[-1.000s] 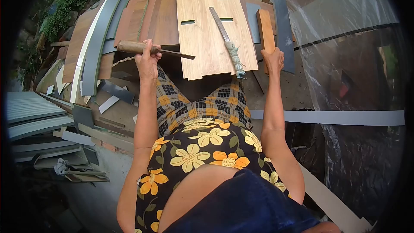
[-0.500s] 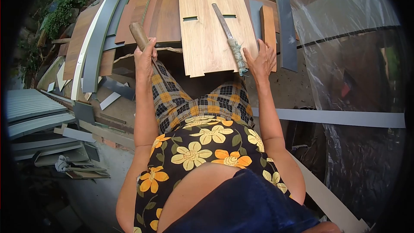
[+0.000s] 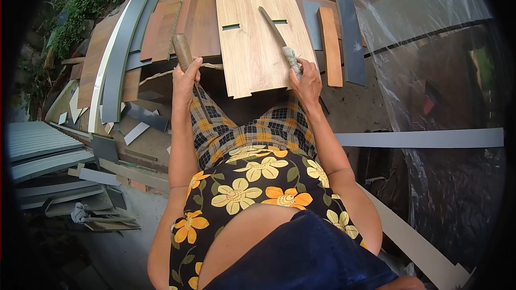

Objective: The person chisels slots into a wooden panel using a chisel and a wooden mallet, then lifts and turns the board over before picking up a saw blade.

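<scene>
A light wooden board [image 3: 252,48] with several dark slots and a white label lies in front of me. My right hand [image 3: 306,81] is closed round the wrapped handle of a saw blade [image 3: 274,28], which rests on the right part of this board. Left of the board, my left hand [image 3: 187,78] grips a chisel-like tool by its brown wooden handle [image 3: 183,51]; its thin metal shaft points down over my checked trousers. An orange-brown wooden block [image 3: 330,47] lies to the right of the board, touched by neither hand.
Brown panels [image 3: 201,27] and long grey strips [image 3: 126,48] lie left of the board. A grey plank [image 3: 352,35] and clear plastic sheeting [image 3: 430,75] are on the right. Offcuts and stacked panels [image 3: 45,145] lie at the lower left, with green plants at the upper left.
My right hand has let go of the wooden block, moved left and taken the saw's wrapped handle. In my left hand the chisel-like tool has turned from sideways to shaft down.
</scene>
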Tool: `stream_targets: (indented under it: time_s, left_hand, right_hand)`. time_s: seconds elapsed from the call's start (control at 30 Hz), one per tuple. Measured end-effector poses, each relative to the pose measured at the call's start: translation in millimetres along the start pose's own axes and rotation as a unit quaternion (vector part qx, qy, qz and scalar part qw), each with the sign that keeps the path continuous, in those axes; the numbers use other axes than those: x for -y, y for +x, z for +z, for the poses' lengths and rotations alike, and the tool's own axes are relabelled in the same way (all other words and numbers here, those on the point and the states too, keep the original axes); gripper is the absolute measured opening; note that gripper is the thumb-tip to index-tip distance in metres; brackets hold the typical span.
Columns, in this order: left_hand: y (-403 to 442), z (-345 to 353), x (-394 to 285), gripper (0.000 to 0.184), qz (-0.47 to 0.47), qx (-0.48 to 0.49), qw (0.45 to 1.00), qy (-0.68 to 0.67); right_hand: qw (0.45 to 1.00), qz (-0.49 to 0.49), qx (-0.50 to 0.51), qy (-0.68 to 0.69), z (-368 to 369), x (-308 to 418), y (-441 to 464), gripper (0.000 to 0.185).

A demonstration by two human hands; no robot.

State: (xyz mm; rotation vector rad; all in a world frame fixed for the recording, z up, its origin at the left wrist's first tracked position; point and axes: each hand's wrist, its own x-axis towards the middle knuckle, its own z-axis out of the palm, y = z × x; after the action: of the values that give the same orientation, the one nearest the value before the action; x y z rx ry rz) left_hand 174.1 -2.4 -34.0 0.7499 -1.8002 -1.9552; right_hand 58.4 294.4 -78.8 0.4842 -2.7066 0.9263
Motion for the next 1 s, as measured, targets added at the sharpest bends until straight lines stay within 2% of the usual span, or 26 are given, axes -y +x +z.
stream_targets:
  time_s: [0.1, 0.13, 0.33, 0.47, 0.57, 0.67, 0.77, 0.87, 1.0]
  left_hand:
    - [-0.9, -0.3, 2.7, 0.026, 0.000, 0.007, 1.000, 0.017]
    - [-1.9, 0.3, 1.9, 0.026, 0.000, 0.007, 1.000, 0.019]
    - [-2.8, 0.6, 1.6, 0.025, 0.006, 0.032, 0.997, 0.072]
    - [-4.6, 3.9, 3.1, 0.024, 0.001, 0.070, 0.991, 0.112]
    - [-8.3, 11.6, 2.0, 0.024, -0.021, 0.092, 0.988, 0.124]
    - [-7.6, 13.5, 3.2, 0.025, -0.036, 0.115, 0.982, 0.146]
    - [-5.0, 13.2, 18.4, 0.027, -0.010, 0.117, 0.977, 0.176]
    - [-3.4, 14.4, 27.8, 0.028, 0.017, 0.108, 0.971, 0.214]
    - [2.6, 17.6, 44.7, 0.033, 0.019, 0.116, 0.961, 0.250]
  right_hand:
    - [0.998, 0.059, -0.027, 0.026, -15.7, -8.6, 12.8, 0.036]
    - [0.996, 0.056, -0.072, 0.022, -17.2, -19.8, 20.2, 0.036]
    - [0.970, 0.136, -0.179, -0.092, -44.1, -97.8, 65.6, 0.039]
    - [0.958, 0.174, -0.170, -0.154, -43.8, -142.6, 77.1, 0.041]
    - [0.947, 0.223, -0.094, -0.210, -32.8, -173.2, 77.6, 0.047]
    - [0.947, 0.221, -0.094, -0.215, -30.3, -180.1, 75.7, 0.052]
    - [0.944, 0.158, -0.172, -0.234, -35.7, -156.7, 68.0, 0.052]
    - [0.979, 0.126, -0.155, -0.037, -44.5, -118.6, 56.0, 0.045]
    - [0.992, 0.093, -0.050, 0.066, -43.5, -59.8, 14.1, 0.045]
